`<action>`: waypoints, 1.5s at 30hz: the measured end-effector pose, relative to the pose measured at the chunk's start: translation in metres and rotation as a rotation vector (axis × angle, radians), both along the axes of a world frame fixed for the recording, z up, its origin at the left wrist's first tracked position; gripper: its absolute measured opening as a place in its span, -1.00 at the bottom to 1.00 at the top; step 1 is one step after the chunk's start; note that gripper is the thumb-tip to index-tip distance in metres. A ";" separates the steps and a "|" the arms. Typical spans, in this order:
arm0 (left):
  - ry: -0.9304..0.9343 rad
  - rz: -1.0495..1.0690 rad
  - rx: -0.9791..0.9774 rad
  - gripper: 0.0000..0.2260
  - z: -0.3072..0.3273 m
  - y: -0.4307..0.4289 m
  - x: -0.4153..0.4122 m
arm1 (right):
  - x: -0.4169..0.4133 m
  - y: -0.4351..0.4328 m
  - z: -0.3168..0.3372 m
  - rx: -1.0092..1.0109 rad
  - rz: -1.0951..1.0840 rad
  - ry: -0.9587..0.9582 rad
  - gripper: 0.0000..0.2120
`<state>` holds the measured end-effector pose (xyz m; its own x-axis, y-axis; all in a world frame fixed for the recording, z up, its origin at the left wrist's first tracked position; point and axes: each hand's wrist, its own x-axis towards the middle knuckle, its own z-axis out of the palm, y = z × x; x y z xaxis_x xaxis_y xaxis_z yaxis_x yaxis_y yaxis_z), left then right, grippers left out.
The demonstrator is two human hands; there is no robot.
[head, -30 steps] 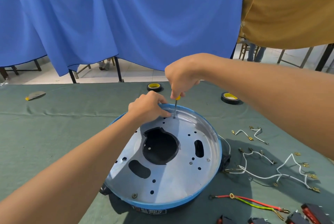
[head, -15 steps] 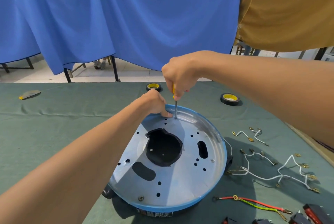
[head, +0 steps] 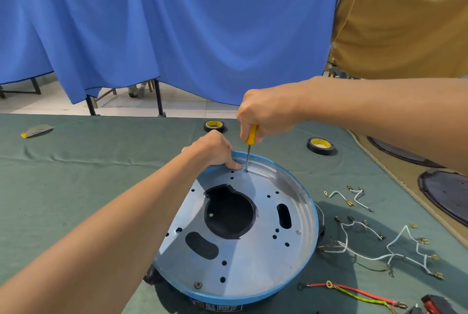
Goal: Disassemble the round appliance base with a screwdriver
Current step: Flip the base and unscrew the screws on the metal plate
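Nearest, at 5 o'clock of the work, a red and yellow-green wire point(head: 349, 291) lies on the green table cloth point(head: 76, 187).

The round appliance base point(head: 253, 263) sits on the cloth at centre, with its metal plate facing up inside a blue rim. The plate carries one screw point(head: 197, 284) at 6 o'clock and a second screw point(head: 298, 232) at 3 o'clock. It also has a large dark central cutout and two slots.

Loose white wires point(head: 379, 250) with brass terminals lie at 3 o'clock, apart from the base.

At the rim's 12 o'clock, the left hand point(head: 215, 151) grips the edge. Its thumb presses on the plate just beside the tool shaft. The fingers appear curled over the outside of the rim, though they are largely hidden.

The right hand point(head: 266, 116) is closed in a fist round the yellow handle of the screwdriver point(head: 251, 136). The tool is near upright, tip down on the plate at 12 o'clock.

Beyond, two tape rolls point(head: 214, 125) point(head: 320, 146) rest at 12 and 1 o'clock. A blue curtain point(head: 177, 34) hangs behind.
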<state>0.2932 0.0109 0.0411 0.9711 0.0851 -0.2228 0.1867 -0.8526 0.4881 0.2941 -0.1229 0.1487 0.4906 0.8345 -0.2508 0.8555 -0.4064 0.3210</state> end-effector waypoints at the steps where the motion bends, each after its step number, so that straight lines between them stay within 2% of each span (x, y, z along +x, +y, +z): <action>1: 0.000 0.008 -0.009 -0.60 -0.001 0.000 0.000 | -0.001 0.002 -0.001 -0.008 -0.006 -0.003 -0.81; 4: -0.007 0.049 -0.053 -0.59 -0.004 0.002 0.002 | -0.003 0.008 -0.001 -0.010 -0.106 0.004 -0.88; 8: -0.012 0.079 -0.089 -0.56 -0.005 0.003 0.003 | 0.001 0.011 -0.004 0.087 -0.268 0.082 -0.64; 9: -0.011 0.076 -0.085 -0.57 -0.005 0.003 0.003 | 0.003 0.012 -0.005 0.140 -0.279 0.095 -0.67; 12: -0.016 0.064 -0.079 -0.62 -0.005 0.004 0.004 | 0.002 0.013 -0.008 0.278 -0.300 0.097 -0.94; 16: -0.016 0.063 -0.088 -0.60 -0.007 0.005 0.004 | 0.002 0.010 -0.012 0.375 -0.381 0.137 -0.94; 19: -0.006 0.060 -0.086 -0.60 -0.007 0.004 0.005 | 0.005 0.006 -0.017 0.351 -0.430 0.054 -0.58; 20: -0.002 0.059 -0.082 -0.60 -0.007 0.004 0.005 | 0.004 0.004 -0.018 0.353 -0.433 -0.003 -0.54; 22: -0.003 0.059 -0.078 -0.60 -0.007 0.004 0.006 | 0.004 0.003 -0.018 0.345 -0.420 -0.031 -0.59; 25: -0.019 0.059 -0.086 -0.62 -0.007 0.005 0.005 | 0.002 0.002 -0.015 0.367 -0.417 0.059 -0.87; 28: -0.025 0.064 -0.101 -0.62 -0.008 0.005 0.004 | 0.003 0.003 -0.013 0.377 -0.467 0.148 -0.78; 30: -0.022 0.068 -0.101 -0.60 -0.007 0.005 0.003 | 0.006 0.002 -0.014 0.356 -0.486 0.080 -0.54; 31: -0.022 0.070 -0.101 -0.60 -0.007 0.005 0.003 | 0.007 0.002 -0.015 0.364 -0.487 0.035 -0.50; 33: -0.021 0.069 -0.101 -0.62 -0.007 0.005 0.004 | 0.007 0.001 -0.017 0.383 -0.457 0.022 -0.58; 36: -0.021 0.064 -0.100 -0.64 -0.008 0.005 0.004 | 0.006 -0.001 -0.016 0.364 -0.426 0.096 -0.88; 38: -0.024 0.067 -0.098 -0.64 -0.008 0.006 0.004 | 0.007 -0.002 -0.013 0.322 -0.467 0.138 -0.82; 41: -0.024 0.068 -0.089 -0.62 -0.008 0.005 0.005 | 0.008 -0.004 -0.010 0.261 -0.534 0.108 -0.48; 43: -0.025 0.063 -0.092 -0.62 -0.009 0.005 0.005 | 0.009 -0.006 -0.010 0.250 -0.538 0.096 -0.50; 45: -0.032 0.063 -0.099 -0.62 -0.009 0.005 0.004 | 0.007 -0.007 -0.009 0.255 -0.495 0.089 -0.65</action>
